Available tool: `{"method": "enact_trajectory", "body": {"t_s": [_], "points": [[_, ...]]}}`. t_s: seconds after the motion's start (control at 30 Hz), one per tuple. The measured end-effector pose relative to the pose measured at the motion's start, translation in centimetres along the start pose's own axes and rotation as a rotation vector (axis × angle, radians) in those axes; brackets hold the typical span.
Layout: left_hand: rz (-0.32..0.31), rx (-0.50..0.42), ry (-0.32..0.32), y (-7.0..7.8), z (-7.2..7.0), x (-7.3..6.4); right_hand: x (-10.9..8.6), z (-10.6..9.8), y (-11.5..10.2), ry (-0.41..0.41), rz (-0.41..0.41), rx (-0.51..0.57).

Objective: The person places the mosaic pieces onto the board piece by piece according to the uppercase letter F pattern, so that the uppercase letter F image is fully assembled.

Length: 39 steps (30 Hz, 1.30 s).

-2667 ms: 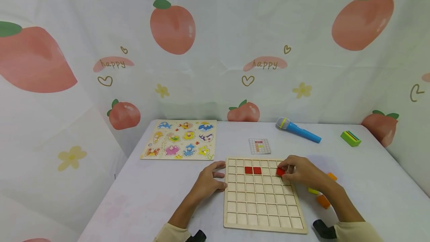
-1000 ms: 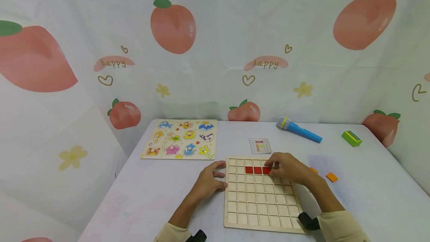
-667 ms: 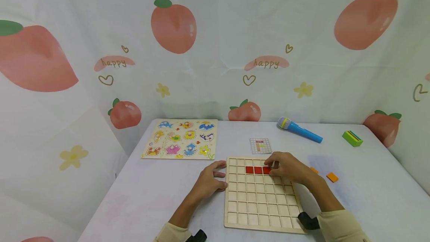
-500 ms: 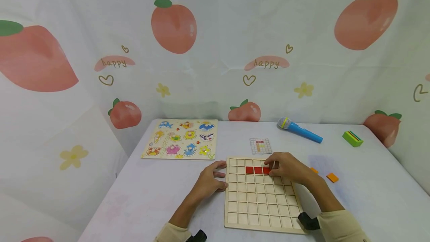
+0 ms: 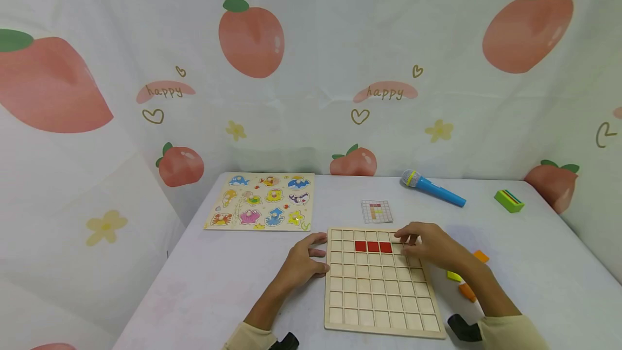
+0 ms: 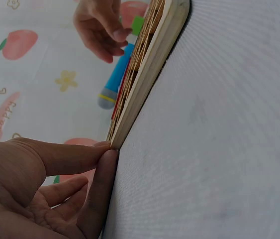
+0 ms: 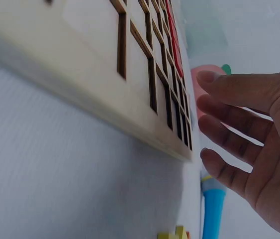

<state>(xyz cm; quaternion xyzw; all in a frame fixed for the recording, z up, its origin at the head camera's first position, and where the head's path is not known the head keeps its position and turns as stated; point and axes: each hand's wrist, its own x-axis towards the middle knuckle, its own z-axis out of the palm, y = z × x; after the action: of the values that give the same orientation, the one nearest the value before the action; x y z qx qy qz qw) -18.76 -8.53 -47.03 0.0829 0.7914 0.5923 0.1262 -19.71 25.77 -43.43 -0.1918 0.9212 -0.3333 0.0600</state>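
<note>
A wooden grid board (image 5: 382, 288) lies on the table with three red square tiles (image 5: 372, 247) side by side in its second row. My left hand (image 5: 300, 264) touches the board's left edge with thumb and fingertips spread apart; the left wrist view shows the thumb (image 6: 75, 158) against that edge. Over the board's upper right part hovers my right hand (image 5: 432, 244), holding nothing. Its fingers are loosely bent and apart from the thumb in the right wrist view, beside the tile row. The hand covers some right-hand cells in the head view.
Orange pieces (image 5: 467, 292) and a yellow piece (image 5: 454, 276) lie right of the board, partly behind the right forearm. Behind it are a small printed grid card (image 5: 376, 211), a blue toy microphone (image 5: 437, 192), a green block (image 5: 508, 201) and a sea-animal puzzle (image 5: 262, 209).
My right hand carried a red tile left into the row beside the other two, stayed on it, then let go and drew back to the right. The left hand has stayed at the board's edge.
</note>
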Motion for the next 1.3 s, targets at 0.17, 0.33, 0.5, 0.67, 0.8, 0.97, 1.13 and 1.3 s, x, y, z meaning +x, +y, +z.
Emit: {"method": "enact_trajectory", "body": {"t_s": [0.17,0.33,0.5,0.67,0.8,0.97,1.13,1.3], "points": [[-0.004,0.007,0.002,0.0,0.0,0.0,-1.5,-0.9,0.3,0.023,0.030,-0.007],[-0.003,0.004,0.003,0.0,0.0,0.1,-3.0,-1.6,0.9,0.023,0.085,-0.028],[-0.006,0.003,0.001,0.0,0.0,0.1,-4.4,-2.3,2.0,0.028,0.100,-0.049],[-0.007,0.013,0.005,0.0,0.0,0.0,-5.6,-2.8,2.8,0.049,0.097,-0.043],[-0.004,0.011,0.006,0.0,0.0,0.0,-6.4,-3.1,3.4,0.054,0.103,-0.031],[-0.002,0.004,0.006,0.0,0.0,0.0,-7.6,-3.4,4.1,0.068,0.072,-0.019],[-0.010,0.008,0.006,0.0,0.0,0.0,-8.8,-3.6,4.7,0.037,0.141,-0.024],[-0.012,0.007,0.008,0.0,0.1,0.0,-9.5,-4.0,5.2,-0.015,0.182,-0.011]]}}
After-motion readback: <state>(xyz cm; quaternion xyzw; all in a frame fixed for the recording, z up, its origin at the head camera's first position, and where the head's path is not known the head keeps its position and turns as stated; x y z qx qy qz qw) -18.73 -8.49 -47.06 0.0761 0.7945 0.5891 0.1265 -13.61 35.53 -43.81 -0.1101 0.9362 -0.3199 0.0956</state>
